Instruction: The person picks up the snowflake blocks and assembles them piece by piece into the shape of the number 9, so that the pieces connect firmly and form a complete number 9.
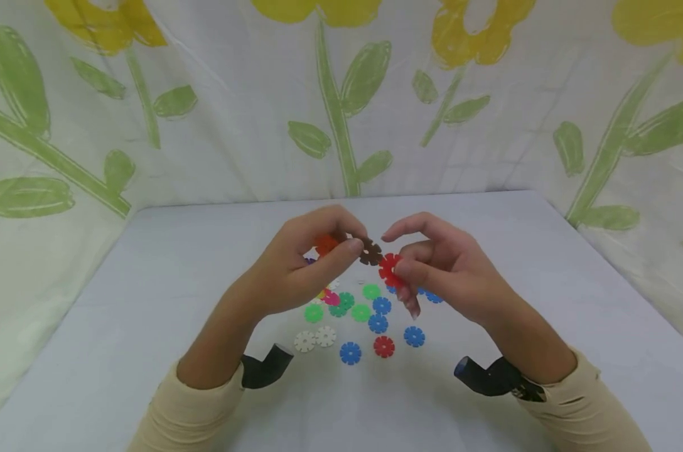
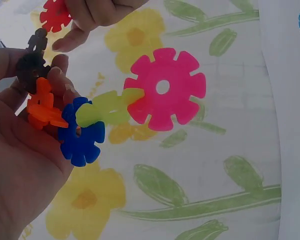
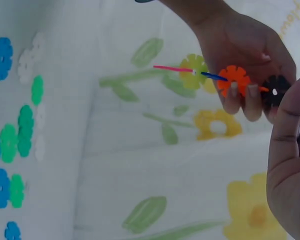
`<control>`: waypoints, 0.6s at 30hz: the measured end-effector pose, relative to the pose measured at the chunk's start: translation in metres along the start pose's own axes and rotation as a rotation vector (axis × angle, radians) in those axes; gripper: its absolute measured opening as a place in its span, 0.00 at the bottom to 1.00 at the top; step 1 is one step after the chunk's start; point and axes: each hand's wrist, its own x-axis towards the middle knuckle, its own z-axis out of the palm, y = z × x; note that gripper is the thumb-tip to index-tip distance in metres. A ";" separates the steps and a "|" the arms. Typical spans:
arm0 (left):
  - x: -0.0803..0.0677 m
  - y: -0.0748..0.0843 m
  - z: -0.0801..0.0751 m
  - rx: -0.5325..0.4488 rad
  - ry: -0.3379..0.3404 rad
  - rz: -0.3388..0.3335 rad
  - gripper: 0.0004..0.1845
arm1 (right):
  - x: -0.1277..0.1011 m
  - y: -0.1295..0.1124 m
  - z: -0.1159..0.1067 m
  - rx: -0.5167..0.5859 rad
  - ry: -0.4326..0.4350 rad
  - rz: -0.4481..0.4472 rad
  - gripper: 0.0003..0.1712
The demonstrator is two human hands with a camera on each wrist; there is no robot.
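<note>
A: Any lettering on the toy discs [image 1: 349,353] scattered on the table [image 1: 149,301]?

B: None. They are plain coloured plastic, with no brand, number or mark on them that can be read.

A: And the flowered cloth [image 1: 341,94] behind?

B: Only printed flowers and leaves. In the right wrist view there is a faint yellowish scribble at the top right corner of the cloth, possibly letters, but too small and cut off to read.

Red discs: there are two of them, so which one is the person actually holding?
The red disc pinched in the right hand, raised beside the brown disc. The other red disc lies loose on the table.
</note>
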 end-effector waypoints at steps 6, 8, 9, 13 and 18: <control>0.002 0.002 0.003 -0.029 -0.042 0.004 0.08 | -0.001 -0.002 -0.001 0.002 -0.013 0.042 0.18; 0.003 0.003 0.004 -0.036 -0.051 0.004 0.08 | -0.002 -0.001 -0.002 0.009 -0.034 0.022 0.19; 0.003 0.004 0.004 -0.038 -0.055 0.003 0.08 | -0.002 -0.001 -0.002 0.013 -0.045 0.012 0.19; 0.003 0.004 0.006 -0.051 -0.073 0.007 0.08 | -0.002 0.000 -0.001 0.031 -0.077 -0.018 0.20; 0.001 0.006 0.009 -0.070 -0.100 -0.025 0.08 | -0.001 0.000 0.001 0.044 -0.066 -0.045 0.19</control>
